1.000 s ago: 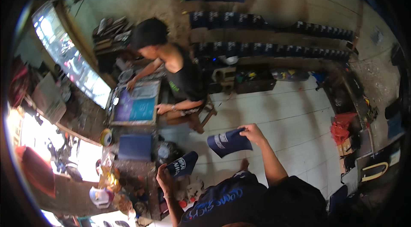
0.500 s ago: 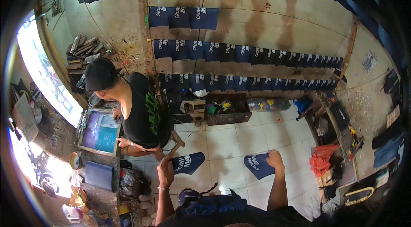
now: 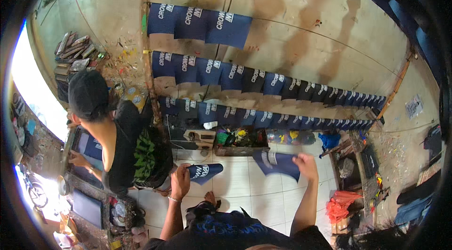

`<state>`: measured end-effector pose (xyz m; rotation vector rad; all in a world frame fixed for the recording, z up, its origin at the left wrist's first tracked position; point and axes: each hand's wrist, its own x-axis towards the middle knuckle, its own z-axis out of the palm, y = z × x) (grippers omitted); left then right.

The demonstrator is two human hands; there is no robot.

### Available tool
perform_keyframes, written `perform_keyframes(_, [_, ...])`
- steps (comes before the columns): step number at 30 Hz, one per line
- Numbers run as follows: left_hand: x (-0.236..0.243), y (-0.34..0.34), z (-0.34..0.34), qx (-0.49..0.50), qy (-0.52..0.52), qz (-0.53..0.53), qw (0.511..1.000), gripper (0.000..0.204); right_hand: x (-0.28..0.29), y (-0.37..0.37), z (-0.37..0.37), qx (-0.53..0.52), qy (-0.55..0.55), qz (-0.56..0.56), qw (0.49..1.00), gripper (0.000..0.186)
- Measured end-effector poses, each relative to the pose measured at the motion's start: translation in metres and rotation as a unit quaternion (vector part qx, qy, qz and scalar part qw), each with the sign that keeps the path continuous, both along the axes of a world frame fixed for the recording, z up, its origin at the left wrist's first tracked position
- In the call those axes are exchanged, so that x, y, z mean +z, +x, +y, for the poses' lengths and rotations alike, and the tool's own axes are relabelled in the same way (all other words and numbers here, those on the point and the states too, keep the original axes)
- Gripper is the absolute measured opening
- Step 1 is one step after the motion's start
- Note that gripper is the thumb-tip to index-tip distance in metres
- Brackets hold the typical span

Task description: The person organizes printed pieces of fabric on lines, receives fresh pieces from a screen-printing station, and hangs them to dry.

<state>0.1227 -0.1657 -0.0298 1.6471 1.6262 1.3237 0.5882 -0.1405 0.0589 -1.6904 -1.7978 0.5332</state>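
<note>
My left hand (image 3: 180,179) grips a navy fabric piece (image 3: 203,173) with white print, its free end reaching rightward. Out to the right, my right hand (image 3: 306,165) pinches a second navy piece (image 3: 275,164) by its corner; it hangs slightly blurred. Beyond both hands, three rows of similar printed navy pieces (image 3: 226,31) hang overlapping along lines on the wall. At the left a co-worker (image 3: 129,151) in black cap and top bends over a printing frame (image 3: 82,141) on a cluttered bench, with one hand at the frame.
A grey flat pad (image 3: 87,207) lies on the left bench. A crate (image 3: 240,148) of colourful items stands under the rows. At right are a red plastic bag (image 3: 341,203), a cluttered shelf (image 3: 365,155) and a bamboo pole (image 3: 395,85). The floor (image 3: 263,203) is white tile.
My view has shifted toward the hanging rows, which appear larger. My hands and both pieces have risen in view. The co-worker appears farther left, still bent over the frame.
</note>
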Motion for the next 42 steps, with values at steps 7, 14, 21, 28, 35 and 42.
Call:
perform_keyframes(7, [0.003,-0.003,0.089,0.028,-0.015,0.021,0.999,0.018,0.174,-0.05,0.182,0.004,0.276,0.004,0.961,0.019])
perform_keyframes(14, [0.026,0.014,0.121,0.162,0.016,0.047,0.985,0.019,0.239,-0.058,0.354,0.064,0.296,0.158,0.94,0.028])
perform_keyframes(21, [0.034,0.06,0.143,0.264,-0.001,-0.033,0.964,0.02,0.195,-0.066,0.488,0.069,0.282,0.347,0.892,0.037])
perform_keyframes(28, [0.038,0.114,0.157,0.317,-0.063,-0.13,0.938,0.017,0.158,-0.057,0.543,0.088,0.272,0.407,0.868,0.029])
perform_keyframes(35, [0.016,0.119,0.175,0.304,-0.04,-0.088,0.948,0.017,0.142,-0.057,0.501,0.045,0.434,0.319,0.842,0.037])
perform_keyframes(42, [0.053,0.155,0.21,0.189,0.017,-0.424,0.885,0.016,-0.045,-0.072,0.405,0.319,-0.148,0.212,0.912,0.071])
